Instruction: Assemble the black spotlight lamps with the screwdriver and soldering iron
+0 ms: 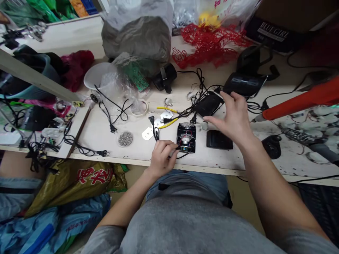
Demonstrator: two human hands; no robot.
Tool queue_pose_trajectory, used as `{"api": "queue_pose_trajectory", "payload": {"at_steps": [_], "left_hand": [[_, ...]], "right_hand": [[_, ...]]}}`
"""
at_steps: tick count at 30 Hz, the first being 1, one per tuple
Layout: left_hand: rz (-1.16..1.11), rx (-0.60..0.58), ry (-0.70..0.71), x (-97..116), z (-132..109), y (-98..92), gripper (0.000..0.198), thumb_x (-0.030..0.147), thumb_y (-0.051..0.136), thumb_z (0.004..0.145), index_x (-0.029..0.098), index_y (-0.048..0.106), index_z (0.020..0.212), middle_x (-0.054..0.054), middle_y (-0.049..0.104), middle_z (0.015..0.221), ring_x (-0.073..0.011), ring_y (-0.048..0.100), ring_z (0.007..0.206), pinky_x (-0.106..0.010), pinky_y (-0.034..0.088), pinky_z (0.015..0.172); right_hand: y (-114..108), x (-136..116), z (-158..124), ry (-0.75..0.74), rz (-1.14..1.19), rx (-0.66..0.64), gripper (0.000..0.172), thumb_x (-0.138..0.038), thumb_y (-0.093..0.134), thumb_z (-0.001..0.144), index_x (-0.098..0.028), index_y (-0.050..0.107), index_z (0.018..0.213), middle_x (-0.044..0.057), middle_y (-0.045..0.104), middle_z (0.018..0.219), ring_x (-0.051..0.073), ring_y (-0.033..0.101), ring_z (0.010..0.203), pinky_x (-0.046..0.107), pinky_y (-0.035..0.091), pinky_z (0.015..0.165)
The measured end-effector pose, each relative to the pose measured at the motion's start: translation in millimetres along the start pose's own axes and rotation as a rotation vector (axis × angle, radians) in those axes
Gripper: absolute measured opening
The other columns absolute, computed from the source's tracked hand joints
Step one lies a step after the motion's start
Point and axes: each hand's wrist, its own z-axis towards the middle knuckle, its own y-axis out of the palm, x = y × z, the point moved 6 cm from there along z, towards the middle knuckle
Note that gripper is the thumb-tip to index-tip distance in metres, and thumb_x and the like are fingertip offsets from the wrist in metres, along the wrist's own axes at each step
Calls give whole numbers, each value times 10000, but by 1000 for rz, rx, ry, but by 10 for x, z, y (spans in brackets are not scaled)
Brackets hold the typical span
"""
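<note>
My left hand (163,156) is closed in a pinch on a black power cord (184,155) at the lower left corner of an open black housing (194,139). Inside that housing, red wires and a round whitish part are visible. My right hand (234,118) is open, thumb and fingers spread, just right of another black housing (209,103); whether the fingertips touch it I cannot tell. Below the right hand lies a flat black cover (219,139). Yellow-handled pliers (169,123) and white hexagonal plates (147,133) lie left of the open housing.
A dish of small screws (125,138) stands at the left. An orange-red electric screwdriver (299,100) hangs in from the right. Behind are a black lamp-like part (164,76), red netting (209,42) and a black holder (245,83). Several plugged cords (106,113) trail across the bench.
</note>
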Motion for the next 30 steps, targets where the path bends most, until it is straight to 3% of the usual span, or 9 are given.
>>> {"api": "queue_pose_trajectory", "payload": {"at_steps": [2,4,6,9,13,15,19,24,30], "left_hand": [[10,45,-30,47,-46,-55,56,171,625,918,213,616,953,-42,652,831,-196,615,802,-332,484,701],[19,18,-25,103,-92,-68,55,175,632,918,216,597,907,-24,644,788,-184,583,738,-325,446,659],[11,-18,-21,105,-92,-87,56,165,620,925,216,596,920,-18,650,789,-176,566,720,-320,432,647],[-30,-25,-15,-42,62,-169,128,138,587,934,205,619,1037,-48,657,889,-187,599,836,-318,479,724],[-65,-249,147,-209,395,-96,238,210,580,935,224,651,1162,-113,616,1208,-252,571,1110,-408,491,906],[-84,-406,297,-157,472,21,222,177,559,935,237,691,1104,-89,630,1160,-239,558,1053,-382,474,874],[-18,-685,503,15,393,272,277,161,544,948,226,715,1156,-91,648,1093,-230,521,939,-348,406,762],[105,-771,478,0,289,388,367,197,497,989,217,644,1324,-121,634,1123,-256,507,988,-372,365,780],[92,-742,459,-98,274,389,395,151,439,993,198,624,1338,-115,665,1170,-251,517,1001,-393,351,807]], "right_hand": [[185,232,224,10,-18,-59,917,-626,879,624,-198,571,1374,217,527,1357,436,526,1264,618,478,1011],[202,207,276,-16,-29,-54,783,-597,864,666,-199,626,1297,205,562,1297,420,554,1208,608,482,994],[30,-72,133,-57,-31,11,483,-475,787,809,-192,674,1184,180,632,1173,365,613,1097,544,516,939],[-273,-719,-370,-121,79,9,48,-221,634,941,-212,680,954,59,701,834,202,651,733,344,537,682],[-165,-1430,-1135,-283,353,-292,234,-128,539,986,-194,619,1196,29,718,829,139,666,674,249,546,610],[13,-1533,-1346,-288,314,-334,285,-178,471,1024,-161,577,1288,44,699,812,155,659,657,268,551,586],[254,-1499,-1413,-223,235,-292,219,-214,441,1028,-132,631,1096,98,673,847,211,665,748,332,580,646],[235,-1505,-1381,-182,200,-230,193,-227,468,1022,-147,642,1000,87,657,814,216,637,741,336,559,657],[17,-1368,-1372,-29,253,-62,194,-196,589,979,-208,587,786,5,642,688,141,622,639,265,495,600]]}}
